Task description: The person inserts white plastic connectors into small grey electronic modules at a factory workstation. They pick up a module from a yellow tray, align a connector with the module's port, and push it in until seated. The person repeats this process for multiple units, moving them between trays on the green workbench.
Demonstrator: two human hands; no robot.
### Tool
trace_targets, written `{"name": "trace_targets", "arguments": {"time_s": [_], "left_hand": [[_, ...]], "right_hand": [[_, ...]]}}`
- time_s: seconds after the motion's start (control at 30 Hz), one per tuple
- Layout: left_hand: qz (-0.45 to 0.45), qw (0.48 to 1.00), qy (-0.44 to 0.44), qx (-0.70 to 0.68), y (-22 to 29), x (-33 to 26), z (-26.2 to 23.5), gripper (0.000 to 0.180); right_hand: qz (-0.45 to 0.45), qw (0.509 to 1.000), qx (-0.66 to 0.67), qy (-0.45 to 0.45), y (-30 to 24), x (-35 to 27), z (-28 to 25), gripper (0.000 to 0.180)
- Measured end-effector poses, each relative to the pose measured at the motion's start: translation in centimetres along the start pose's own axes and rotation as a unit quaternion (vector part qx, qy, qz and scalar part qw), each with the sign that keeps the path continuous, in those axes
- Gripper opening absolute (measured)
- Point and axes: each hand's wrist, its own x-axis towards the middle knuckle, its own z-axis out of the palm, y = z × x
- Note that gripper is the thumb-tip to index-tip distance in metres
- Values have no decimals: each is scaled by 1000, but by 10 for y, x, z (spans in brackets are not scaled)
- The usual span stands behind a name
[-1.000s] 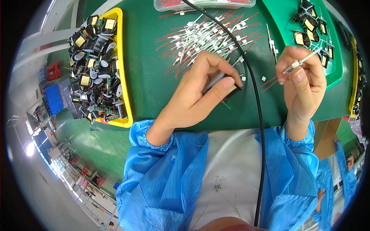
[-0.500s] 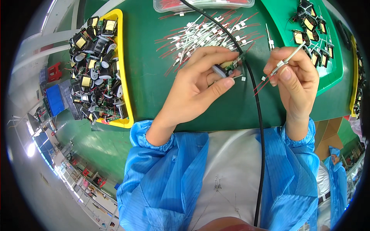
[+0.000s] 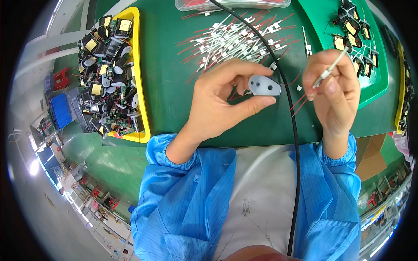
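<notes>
My left hand (image 3: 213,98) is closed on a small electronic assembly, gripped between thumb and fingers. Its grey oval end cap (image 3: 264,86) with several round holes faces up, and the rest is hidden behind the cap and fingers. To the right, my right hand (image 3: 337,93) pinches a thin white wire lead (image 3: 327,73). The lead has a white connector block at its middle, and two red wire ends hang from it toward the left hand. Beyond both hands, a pile of similar white leads with red wires (image 3: 230,45) lies on the green tabletop (image 3: 170,91).
A yellow bin (image 3: 140,87) heaped with grey-capped assemblies stands at left. At right is a green tray (image 3: 378,89) with several assemblies (image 3: 350,28). A black cable (image 3: 294,143) runs between my hands. A clear plastic box (image 3: 235,5) stands at the far edge; a small white connector (image 3: 299,88) lies nearby.
My left hand has turned the assembly: its circuit board side showed before, and now the grey cap faces up. My right hand has shifted slightly, still holding the lead.
</notes>
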Motion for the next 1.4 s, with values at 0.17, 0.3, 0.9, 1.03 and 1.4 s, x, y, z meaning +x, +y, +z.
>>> {"name": "trace_targets", "arguments": {"time_s": [0.17, 0.3, 0.9, 1.03, 1.4], "left_hand": [[119, 993, -10, 23, -3, 3, -2, 30], [-40, 977, 32, -208, 8, -1, 12, 28], [118, 991, 10, -54, -7, 3, 7, 49], [202, 978, 0, 58, -11, 2, 1, 48], [218, 975, -29, 32, -10, 4, 4, 49]], "right_hand": [[-11, 1000, 2, -10, -2, 1, 2, 26], [-4, 1000, -15, -15, 0, 0, 0, 25], [-160, 973, -165, -38, -6, -4, -3, 26], [-198, 951, -232, -49, -6, -6, 0, 26], [-198, 938, -278, -65, -9, -8, 3, 24]]}}
